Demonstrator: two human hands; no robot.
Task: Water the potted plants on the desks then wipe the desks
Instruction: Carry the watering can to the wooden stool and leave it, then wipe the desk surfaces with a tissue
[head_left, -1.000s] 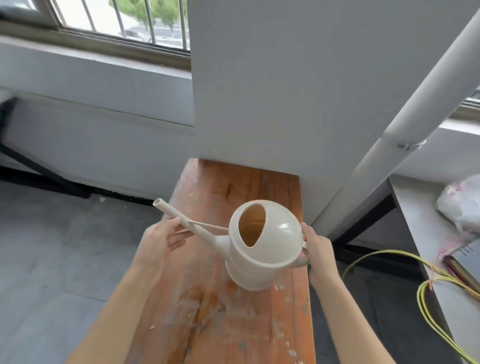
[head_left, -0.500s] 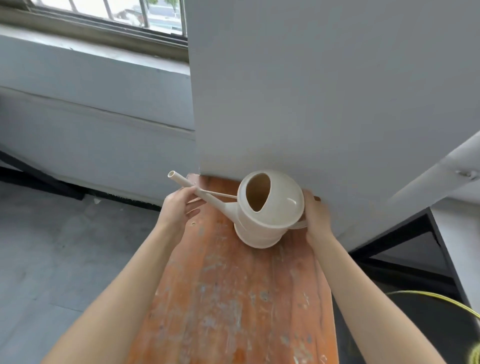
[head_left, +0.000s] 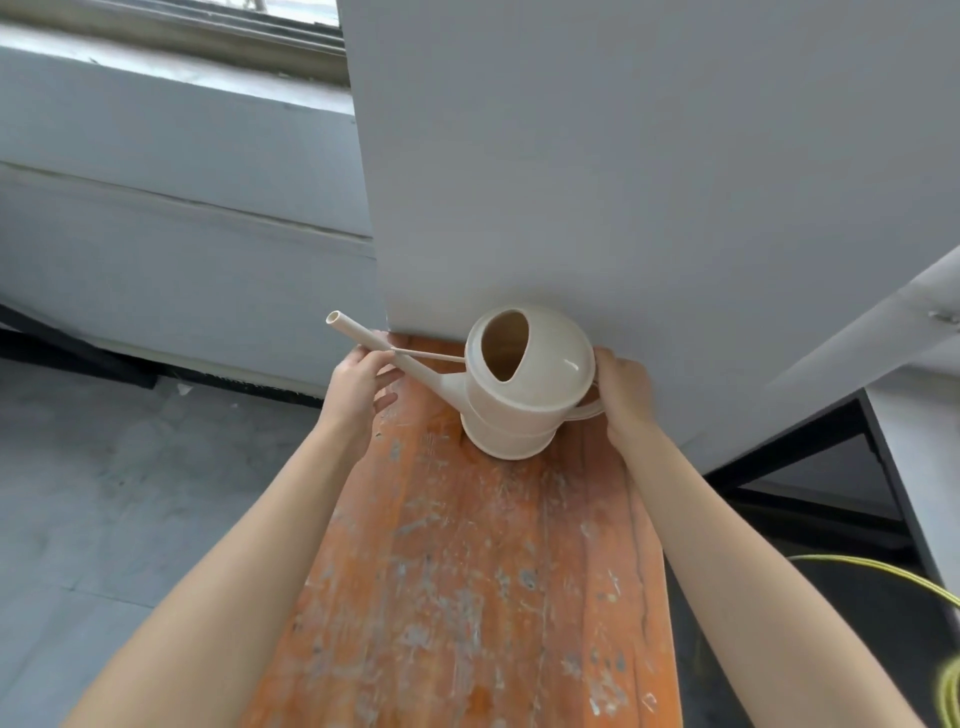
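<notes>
We hold the watering can (head_left: 524, 384): left hand (head_left: 358, 387) gripping its spout, right hand (head_left: 626, 395) clenched on its handle, over the bench (head_left: 467, 571). No plants visible; watering and wiping both look pending.

A single head-worn wide-angle view looks steeply down and forward, close over the orange bench (head_left: 467, 571), which runs toward 12 o'clock to the grey pillar (head_left: 623, 182); floor (head_left: 130, 519) at 9 o'clock

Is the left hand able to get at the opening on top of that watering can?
Probably yes. The left hand is at the spout, and nothing covers the opening on the watering can.
</notes>
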